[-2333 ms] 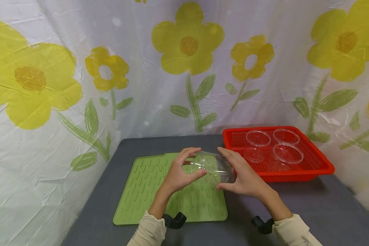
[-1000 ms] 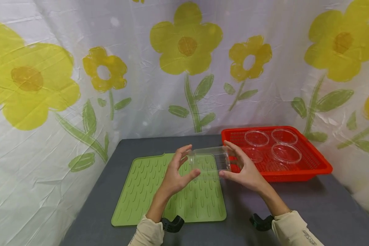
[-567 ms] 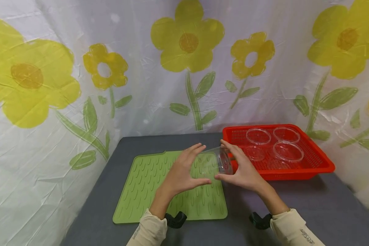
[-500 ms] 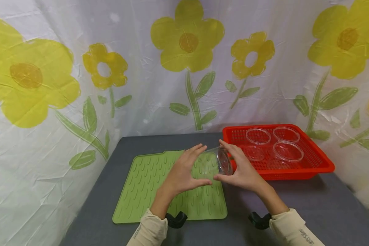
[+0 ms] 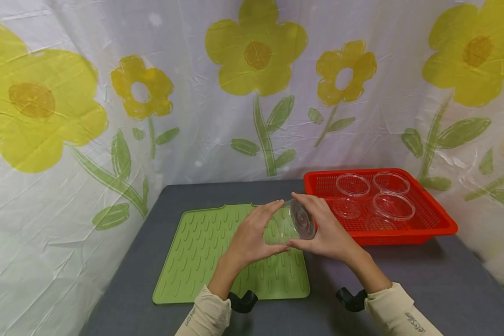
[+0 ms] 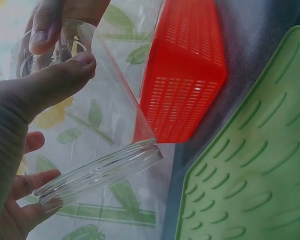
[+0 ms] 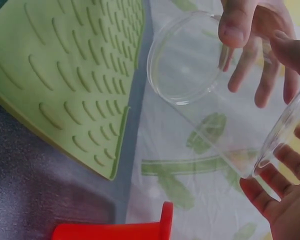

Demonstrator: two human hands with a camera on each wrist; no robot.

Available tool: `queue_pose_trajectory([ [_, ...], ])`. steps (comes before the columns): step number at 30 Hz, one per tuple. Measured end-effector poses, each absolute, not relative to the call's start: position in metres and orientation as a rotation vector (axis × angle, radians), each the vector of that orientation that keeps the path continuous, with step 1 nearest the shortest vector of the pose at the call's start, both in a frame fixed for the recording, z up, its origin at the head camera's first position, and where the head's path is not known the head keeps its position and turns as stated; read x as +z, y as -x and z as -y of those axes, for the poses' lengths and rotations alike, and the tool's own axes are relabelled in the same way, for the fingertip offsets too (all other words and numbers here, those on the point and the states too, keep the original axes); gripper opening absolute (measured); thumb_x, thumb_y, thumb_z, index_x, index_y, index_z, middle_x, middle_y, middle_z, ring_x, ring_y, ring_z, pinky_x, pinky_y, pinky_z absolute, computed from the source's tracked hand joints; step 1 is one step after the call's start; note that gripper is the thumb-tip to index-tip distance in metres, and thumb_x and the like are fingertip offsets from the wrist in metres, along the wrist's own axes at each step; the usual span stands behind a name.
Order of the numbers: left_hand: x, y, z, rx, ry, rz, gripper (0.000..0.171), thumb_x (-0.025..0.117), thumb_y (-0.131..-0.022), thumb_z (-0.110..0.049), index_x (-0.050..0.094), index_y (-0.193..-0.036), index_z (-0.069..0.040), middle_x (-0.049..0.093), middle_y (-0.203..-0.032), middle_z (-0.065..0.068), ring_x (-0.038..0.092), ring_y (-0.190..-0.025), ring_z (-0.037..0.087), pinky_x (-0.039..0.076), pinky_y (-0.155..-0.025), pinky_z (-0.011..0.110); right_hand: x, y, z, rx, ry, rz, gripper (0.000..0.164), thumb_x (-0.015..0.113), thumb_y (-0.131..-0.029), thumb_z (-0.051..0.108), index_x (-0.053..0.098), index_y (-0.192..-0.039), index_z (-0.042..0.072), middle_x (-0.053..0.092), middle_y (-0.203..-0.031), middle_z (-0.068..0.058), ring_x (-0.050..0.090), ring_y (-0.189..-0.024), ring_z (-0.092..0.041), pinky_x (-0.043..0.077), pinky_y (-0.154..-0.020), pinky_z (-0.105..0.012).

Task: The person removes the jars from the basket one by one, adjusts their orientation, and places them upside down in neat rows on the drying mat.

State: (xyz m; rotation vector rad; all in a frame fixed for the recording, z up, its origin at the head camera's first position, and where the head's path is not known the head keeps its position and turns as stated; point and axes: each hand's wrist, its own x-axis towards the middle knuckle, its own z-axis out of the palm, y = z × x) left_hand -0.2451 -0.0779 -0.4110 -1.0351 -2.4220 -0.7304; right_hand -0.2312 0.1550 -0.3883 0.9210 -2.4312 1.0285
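Observation:
A clear jar [image 5: 301, 219] with a ridged rim lies tilted on its side in the air, above the right part of the green mat. My left hand [image 5: 248, 238] holds its rim end, thumb below and fingers over the top. At the base end, my right hand [image 5: 329, 228] grips it between thumb and fingers. Both thumbs nearly meet under it. In the left wrist view the jar's ridged rim [image 6: 100, 172] shows beside my left fingers. The right wrist view shows the round open end of the jar [image 7: 182, 60] near my left thumb.
A green ridged mat [image 5: 231, 261] lies on the dark grey table [image 5: 143, 261]. At the back right stands a red perforated basket [image 5: 403, 239] with 3 similar clear jars [image 5: 394, 207] standing in it. A flower-printed curtain [image 5: 193, 116] hangs behind and at the sides.
The jar has turned in my hands, its base now facing more toward me. My left hand has moved right along it, and the hands are closer together. The basket's jars have stayed put.

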Motion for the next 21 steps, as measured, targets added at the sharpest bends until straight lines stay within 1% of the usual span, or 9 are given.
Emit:
queue_pose_trajectory([
  [4, -0.413, 0.246, 0.079, -0.736, 1.04, 2.392, 0.103, 0.092, -0.074, -0.042, 0.037, -0.158, -0.019, 0.047, -0.158, 0.002, 0.049, -0.143, 0.024, 0.046, -0.114, 0.048, -0.388, 0.232, -0.155, 1.024, -0.929, 2.429, 0.101, 0.095, -0.07, 0.027, 0.041, -0.155, 0.017, 0.047, -0.152, -0.008, 0.044, -0.13, -0.025, 0.052, -0.096, -0.053],
  [8, -0.415, 0.246, 0.079, -0.741, 1.044, 2.361, 0.102, 0.092, -0.074, -0.041, 0.04, -0.157, -0.015, 0.049, -0.156, 0.003, 0.05, -0.142, 0.025, 0.046, -0.113, 0.048, -0.387, 0.232, -0.154, 1.022, -0.934, 2.439, 0.102, 0.095, -0.07, 0.029, 0.041, -0.156, 0.018, 0.046, -0.153, -0.008, 0.044, -0.132, -0.026, 0.052, -0.098, -0.055],
  [11, -0.416, 0.246, 0.079, -0.748, 1.032, 2.35, 0.101, 0.092, -0.074, -0.04, 0.04, -0.156, -0.013, 0.049, -0.156, 0.004, 0.049, -0.142, 0.025, 0.047, -0.113, 0.048, -0.386, 0.231, -0.154, 1.069, -0.926, 2.453, 0.105, 0.094, -0.071, 0.028, 0.037, -0.158, 0.02, 0.041, -0.158, -0.007, 0.04, -0.138, -0.027, 0.05, -0.101, -0.059],
  [15, -0.418, 0.244, 0.079, -0.778, 0.997, 2.359, 0.101, 0.091, -0.076, -0.041, 0.038, -0.157, -0.013, 0.047, -0.158, 0.004, 0.048, -0.144, 0.025, 0.047, -0.113, 0.049, -0.388, 0.229, -0.153, 1.192, -0.897, 2.45, 0.109, 0.094, -0.072, 0.027, 0.031, -0.161, 0.022, 0.034, -0.163, -0.008, 0.033, -0.145, -0.031, 0.044, -0.106, -0.065],
  [21, -0.422, 0.242, 0.078, -0.979, 0.915, 2.379, 0.103, 0.091, -0.077, -0.038, 0.034, -0.159, -0.016, 0.043, -0.16, 0.002, 0.045, -0.146, 0.025, 0.046, -0.113, 0.05, -0.392, 0.229, -0.155, 1.416, -0.805, 2.424, 0.113, 0.092, -0.075, 0.023, 0.022, -0.163, 0.03, 0.033, -0.164, -0.006, 0.036, -0.146, -0.033, 0.04, -0.11, -0.064],
])
